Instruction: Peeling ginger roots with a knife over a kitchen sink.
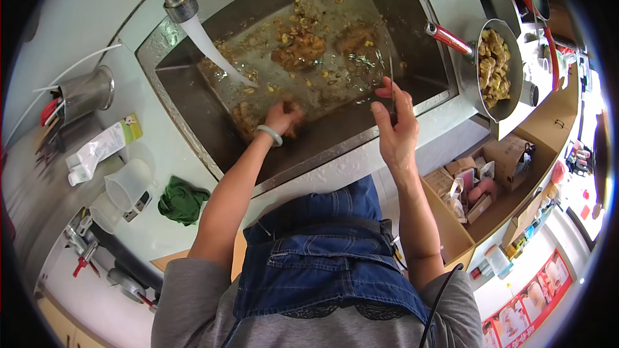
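Below me is a stainless steel sink [420, 77] with murky water in its basin. Brown, knobbly ginger roots [300, 50] lie there in clumps, with small yellow bits scattered around. My left hand [285, 118], with a pale bangle at its wrist, is low in the basin by the near-left clump [245, 118]. Its fingers are blurred, so whether they grip a piece is unclear. My right hand [399, 128] hovers over the near-right rim, thumb and fingers apart. A thin line runs up from its fingers; I cannot tell if it is a held tool. Water streams from the faucet [181, 5].
A red-handled pan [500, 106] of ginger stands right of the sink. On the left counter are a mesh utensil holder [87, 94], a carton [101, 147], clear plastic jugs [128, 183] and a green cloth [184, 200]. An open drawer [449, 241] holds boxes at lower right.
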Demonstrator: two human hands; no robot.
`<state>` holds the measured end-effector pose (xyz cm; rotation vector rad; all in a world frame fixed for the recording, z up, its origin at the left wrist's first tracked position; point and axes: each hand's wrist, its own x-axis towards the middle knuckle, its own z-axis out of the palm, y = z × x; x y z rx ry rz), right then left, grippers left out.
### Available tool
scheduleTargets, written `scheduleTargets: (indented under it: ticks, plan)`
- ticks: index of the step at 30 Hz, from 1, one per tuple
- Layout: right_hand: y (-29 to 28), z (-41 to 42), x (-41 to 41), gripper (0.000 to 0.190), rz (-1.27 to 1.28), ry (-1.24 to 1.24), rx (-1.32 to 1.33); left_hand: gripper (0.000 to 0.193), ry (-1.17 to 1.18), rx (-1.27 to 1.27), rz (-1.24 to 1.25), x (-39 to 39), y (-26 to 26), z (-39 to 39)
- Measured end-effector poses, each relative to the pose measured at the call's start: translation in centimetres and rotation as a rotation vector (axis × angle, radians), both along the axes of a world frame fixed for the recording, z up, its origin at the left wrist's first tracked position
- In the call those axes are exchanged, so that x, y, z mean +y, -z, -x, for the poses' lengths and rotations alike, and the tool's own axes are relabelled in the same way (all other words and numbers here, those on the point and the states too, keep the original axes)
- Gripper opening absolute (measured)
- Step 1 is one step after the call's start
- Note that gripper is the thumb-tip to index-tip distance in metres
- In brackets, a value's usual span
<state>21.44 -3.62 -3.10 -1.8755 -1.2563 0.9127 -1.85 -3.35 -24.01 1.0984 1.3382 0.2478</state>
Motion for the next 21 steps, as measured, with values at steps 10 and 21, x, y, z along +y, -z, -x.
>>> scheduleTargets:
  ticks: [10, 21]
  plan:
    - [8.0, 8.7, 1.7, 0.041, 0.349, -0.096, 0.581, 0.04, -0.487, -0.656, 0.145, 1.9, -11.1, 1.6]
    - [10.8, 14.9, 6.1, 0.032, 0.428, -0.27, 0.587, 0.041, -0.577, -0.418, -0.118, 2.4, -10.4, 4.1]
